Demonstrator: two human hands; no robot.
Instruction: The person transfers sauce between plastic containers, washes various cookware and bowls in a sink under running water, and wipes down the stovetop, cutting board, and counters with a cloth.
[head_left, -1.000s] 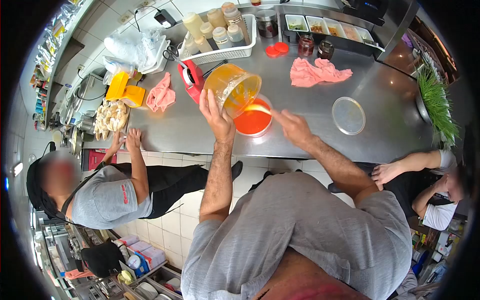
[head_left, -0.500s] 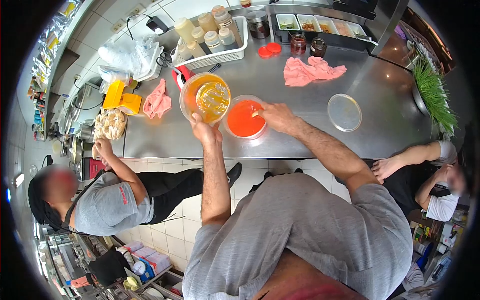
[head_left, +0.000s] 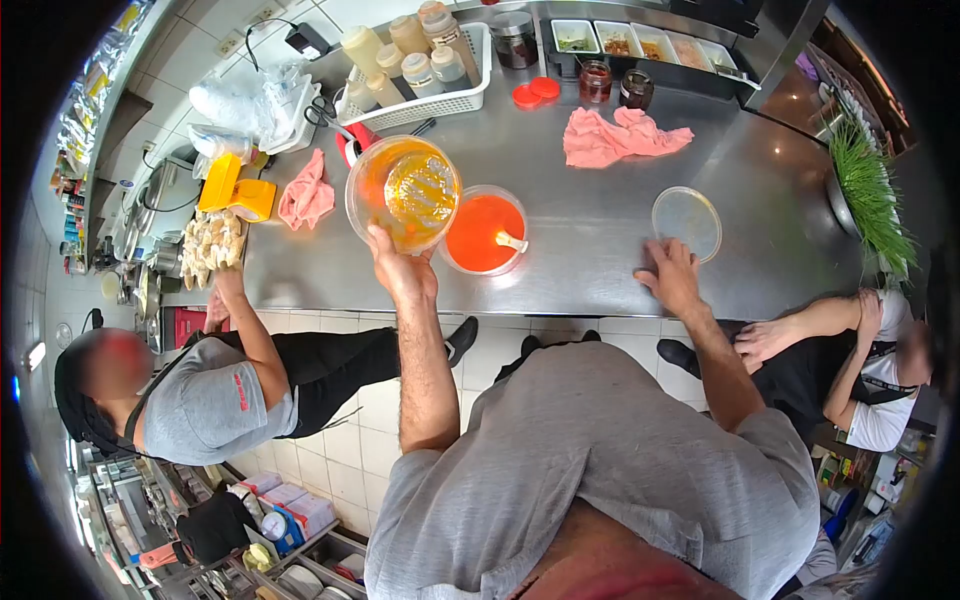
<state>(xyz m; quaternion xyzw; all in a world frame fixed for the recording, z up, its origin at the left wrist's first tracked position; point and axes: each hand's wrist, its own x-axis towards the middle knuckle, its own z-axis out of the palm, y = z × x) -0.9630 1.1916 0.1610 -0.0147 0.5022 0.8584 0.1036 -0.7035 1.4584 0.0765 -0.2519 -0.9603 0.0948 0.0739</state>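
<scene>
My left hand (head_left: 402, 272) is wrapped round the lower side of a clear tub (head_left: 366, 190), tilted so that its orange-smeared inside shows. Right beside it, a second round tub (head_left: 487, 232) stands on the steel counter, holding orange-red sauce. A pale spatula (head_left: 511, 242) rests in that sauce, with no hand on it. My right hand (head_left: 672, 274) has its fingers apart at the near edge of a clear round lid (head_left: 688, 222) lying on the counter; it holds nothing.
A white basket (head_left: 425, 108) of squeeze bottles stands behind the tubs. Pink cloths (head_left: 622, 138) (head_left: 306, 191), jars (head_left: 595, 82) and a condiment tray (head_left: 655, 65) are on the steel counter (head_left: 580, 260). One person stands at the left, another at the right.
My right hand has let go of the spatula and moved right to the lid. My left hand has brought its tub left from over the sauce, turning the opening into view.
</scene>
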